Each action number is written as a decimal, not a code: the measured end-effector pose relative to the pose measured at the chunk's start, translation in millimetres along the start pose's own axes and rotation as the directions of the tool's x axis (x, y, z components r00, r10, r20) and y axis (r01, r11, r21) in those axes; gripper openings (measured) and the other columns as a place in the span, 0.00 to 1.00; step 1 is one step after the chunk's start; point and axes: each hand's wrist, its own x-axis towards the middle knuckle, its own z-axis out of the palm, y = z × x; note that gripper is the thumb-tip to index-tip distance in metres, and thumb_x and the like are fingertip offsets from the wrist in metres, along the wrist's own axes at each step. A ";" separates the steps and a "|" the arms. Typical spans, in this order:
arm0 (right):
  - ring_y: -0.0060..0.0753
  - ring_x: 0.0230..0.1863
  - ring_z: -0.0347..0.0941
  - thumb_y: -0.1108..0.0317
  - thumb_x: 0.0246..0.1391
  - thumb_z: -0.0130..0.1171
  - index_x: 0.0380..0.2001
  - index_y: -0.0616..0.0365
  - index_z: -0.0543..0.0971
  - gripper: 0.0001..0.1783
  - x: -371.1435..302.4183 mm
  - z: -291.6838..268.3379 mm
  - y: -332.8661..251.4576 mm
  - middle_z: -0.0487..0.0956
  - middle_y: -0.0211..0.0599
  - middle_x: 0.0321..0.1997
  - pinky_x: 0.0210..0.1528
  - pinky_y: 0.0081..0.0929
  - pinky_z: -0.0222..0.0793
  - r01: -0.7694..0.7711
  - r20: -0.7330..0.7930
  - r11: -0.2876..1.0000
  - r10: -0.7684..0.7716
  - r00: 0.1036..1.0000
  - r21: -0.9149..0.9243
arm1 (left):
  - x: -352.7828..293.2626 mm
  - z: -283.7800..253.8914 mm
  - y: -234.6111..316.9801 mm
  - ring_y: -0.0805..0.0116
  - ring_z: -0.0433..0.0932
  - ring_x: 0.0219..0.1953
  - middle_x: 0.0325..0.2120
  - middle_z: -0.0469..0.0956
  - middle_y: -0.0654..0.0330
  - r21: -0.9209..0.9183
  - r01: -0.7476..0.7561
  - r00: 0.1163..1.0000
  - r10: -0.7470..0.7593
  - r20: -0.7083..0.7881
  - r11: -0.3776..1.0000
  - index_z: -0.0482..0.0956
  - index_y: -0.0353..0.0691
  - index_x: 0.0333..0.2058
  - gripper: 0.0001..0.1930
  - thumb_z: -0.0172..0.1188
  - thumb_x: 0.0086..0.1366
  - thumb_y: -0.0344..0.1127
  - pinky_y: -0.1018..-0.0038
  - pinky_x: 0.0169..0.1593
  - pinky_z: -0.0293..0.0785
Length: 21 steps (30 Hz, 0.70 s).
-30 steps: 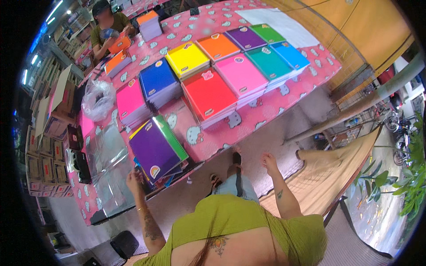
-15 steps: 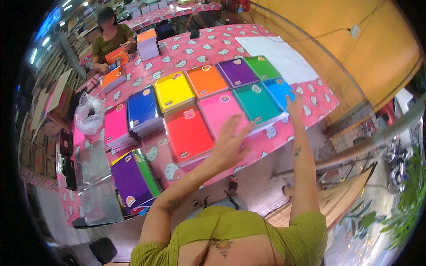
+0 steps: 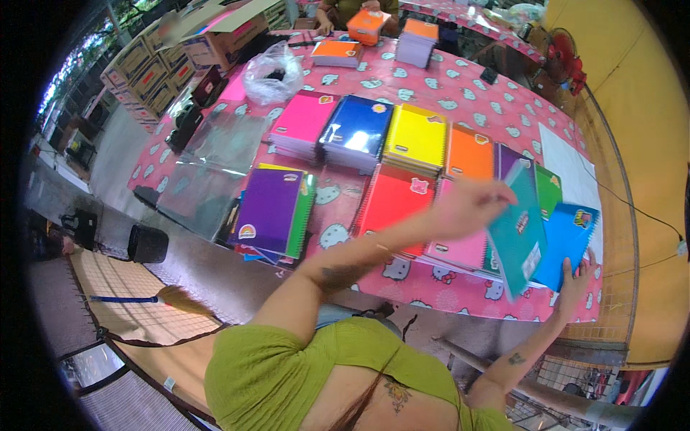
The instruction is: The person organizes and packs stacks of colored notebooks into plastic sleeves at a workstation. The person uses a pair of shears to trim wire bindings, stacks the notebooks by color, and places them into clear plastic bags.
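My left hand (image 3: 478, 208) pinches the upper left edge of a teal notebook (image 3: 523, 241), which is lifted and tilted over the front row. With my right hand (image 3: 577, 279) I grip the lower right edge of a blue notebook (image 3: 571, 237), thumb on its cover. The teal notebook stands beside the blue one. To its left, partly behind my left forearm, lie a pink notebook (image 3: 460, 248) and a red notebook (image 3: 399, 205). Behind are stacks of yellow (image 3: 417, 136), orange (image 3: 471, 149), purple (image 3: 507, 159) and green (image 3: 549, 188) spiral notebooks.
Pink (image 3: 305, 118) and dark blue (image 3: 357, 129) stacks stand farther left, with a purple-topped pile (image 3: 269, 205) nearer me. Clear plastic sheets (image 3: 219, 154) and a plastic bag (image 3: 274, 75) lie at the left. Across the table, a person handles orange notebooks (image 3: 368, 27).
My left hand has moved to the teal notebook and lifted it at a tilt. My right hand now holds the blue notebook by its near edge. The view has turned leftward.
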 end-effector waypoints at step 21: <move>0.48 0.73 0.47 0.80 0.41 0.53 0.67 0.54 0.57 0.45 -163.5 238.1 -50.6 0.58 0.46 0.70 0.72 0.41 0.44 0.496 0.427 0.757 -0.316 0.847 -0.426 | -161.5 -171.2 -43.0 0.54 0.74 0.51 0.51 0.73 0.47 0.584 0.080 0.997 -0.067 -0.044 0.808 0.67 0.40 0.58 0.31 0.66 0.57 0.38 0.62 0.55 0.69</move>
